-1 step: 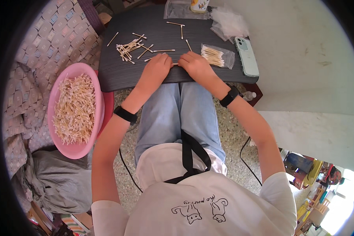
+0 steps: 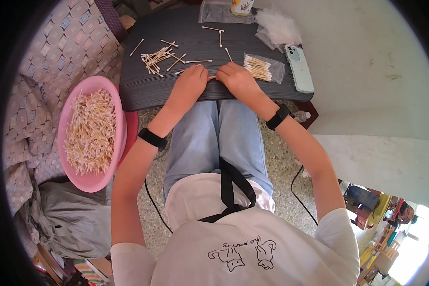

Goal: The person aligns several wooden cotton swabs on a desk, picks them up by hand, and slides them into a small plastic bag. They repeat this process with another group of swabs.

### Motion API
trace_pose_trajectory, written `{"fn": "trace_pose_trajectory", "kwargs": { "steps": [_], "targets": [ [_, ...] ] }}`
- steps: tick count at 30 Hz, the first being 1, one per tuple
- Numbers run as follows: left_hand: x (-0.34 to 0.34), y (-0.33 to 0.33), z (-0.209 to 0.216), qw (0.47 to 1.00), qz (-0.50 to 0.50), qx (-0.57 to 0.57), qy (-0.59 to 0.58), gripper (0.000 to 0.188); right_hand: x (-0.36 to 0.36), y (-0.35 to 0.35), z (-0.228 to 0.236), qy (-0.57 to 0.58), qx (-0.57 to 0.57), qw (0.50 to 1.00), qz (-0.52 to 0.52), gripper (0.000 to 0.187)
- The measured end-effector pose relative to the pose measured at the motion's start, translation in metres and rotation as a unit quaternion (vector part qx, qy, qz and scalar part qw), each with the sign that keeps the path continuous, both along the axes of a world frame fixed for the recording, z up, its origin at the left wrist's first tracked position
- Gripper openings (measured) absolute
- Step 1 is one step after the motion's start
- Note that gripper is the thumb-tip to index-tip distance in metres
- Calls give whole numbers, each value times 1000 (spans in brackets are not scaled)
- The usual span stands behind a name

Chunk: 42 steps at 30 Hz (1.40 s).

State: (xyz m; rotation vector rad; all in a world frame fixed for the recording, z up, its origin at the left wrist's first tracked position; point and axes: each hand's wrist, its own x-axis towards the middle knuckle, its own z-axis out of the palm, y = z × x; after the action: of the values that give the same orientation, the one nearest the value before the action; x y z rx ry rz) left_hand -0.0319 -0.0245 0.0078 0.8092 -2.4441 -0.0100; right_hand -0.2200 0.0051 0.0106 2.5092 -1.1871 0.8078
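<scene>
Home interior, most likely a lived-in room. Cues: patterned cloth (image 2: pixel 81 43) draped at left, rumpled grey fabric (image 2: pixel 74 219) below it, speckled floor (image 2: pixel 283 162), plain pale wall (image 2: pixel 367 71) at right. Small dark desk (image 2: pixel 148 95) with phone (image 2: pixel 299 71), pink basin (image 2: pixel 122 128) of cotton swabs (image 2: pixel 90 133) beside. Lower right: mixed clutter (image 2: pixel 376 207), bright opening (image 2: pixel 422 243), window or door unclear.

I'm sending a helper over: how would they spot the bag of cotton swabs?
Find the dark table, then the phone near its right edge. Just left of it lies the clear bag; its swabs lie side by side inside, unlike the loose pile further left.
</scene>
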Motion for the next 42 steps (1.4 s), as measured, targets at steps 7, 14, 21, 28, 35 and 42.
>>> {"fn": "trace_pose_trajectory", "kwargs": {
  "steps": [7,14,21,28,35,42],
  "targets": [
    [-4,-2,-9,987,32,-107,-119,10,3,2,-1,-5,-25,1000,-4,7],
    [-5,-3,-7,978,56,-131,-151,10,1,-1,1,47,-1,999,-1,11],
    [-5,1,-6,982,52,-115,-143,10,4,4,-4,42,-57,997,-23,9],
    [1,7,-2,993,13,-60,-99,12,3,16,2,7,-21,1000,-18,14],
    [5,14,4,998,-27,50,1,19,-2,20,1,-31,14,999,-11,16],
    [-1,11,4,998,14,12,-56,17,-1,13,1,28,-47,998,1,18]
  ]
}}
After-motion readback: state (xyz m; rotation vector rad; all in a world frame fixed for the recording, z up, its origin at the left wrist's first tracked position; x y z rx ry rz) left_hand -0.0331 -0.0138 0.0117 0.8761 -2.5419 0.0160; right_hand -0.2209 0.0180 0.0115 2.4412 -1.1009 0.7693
